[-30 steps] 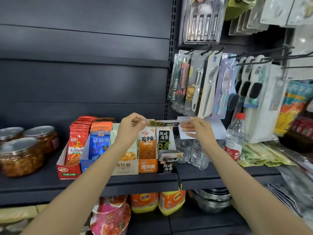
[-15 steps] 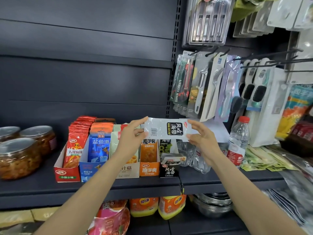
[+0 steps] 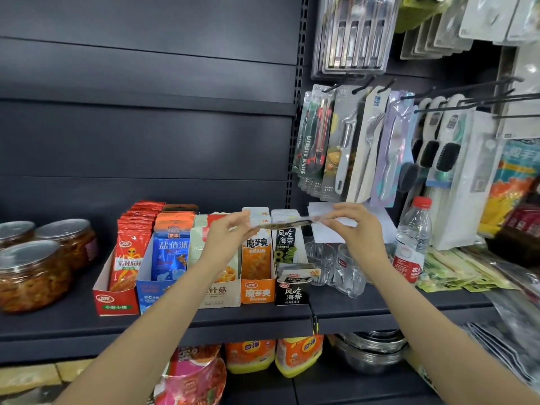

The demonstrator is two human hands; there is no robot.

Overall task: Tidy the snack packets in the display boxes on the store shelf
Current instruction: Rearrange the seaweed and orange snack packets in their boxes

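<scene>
Above the black display box (image 3: 292,292) at the right end of the row, both hands are holding one kelp snack packet (image 3: 289,223) stretched between them; the left hand (image 3: 230,238) is pinching its left end between thumb and fingertips, the right hand (image 3: 355,229) is pinching the right end the same way. Half a second ago the packet's printed face was turned toward the camera; now it is lying nearly edge-on, flat and level, hovering just over the upright packets in that box. That turn is suggesting the person is orienting it for slotting back in; a few loose packets (image 3: 298,273) are still lying crooked at the box's front, so tidying here is looking unfinished. Neighbouring orange box (image 3: 257,292) and its packets are standing neatly.
</scene>
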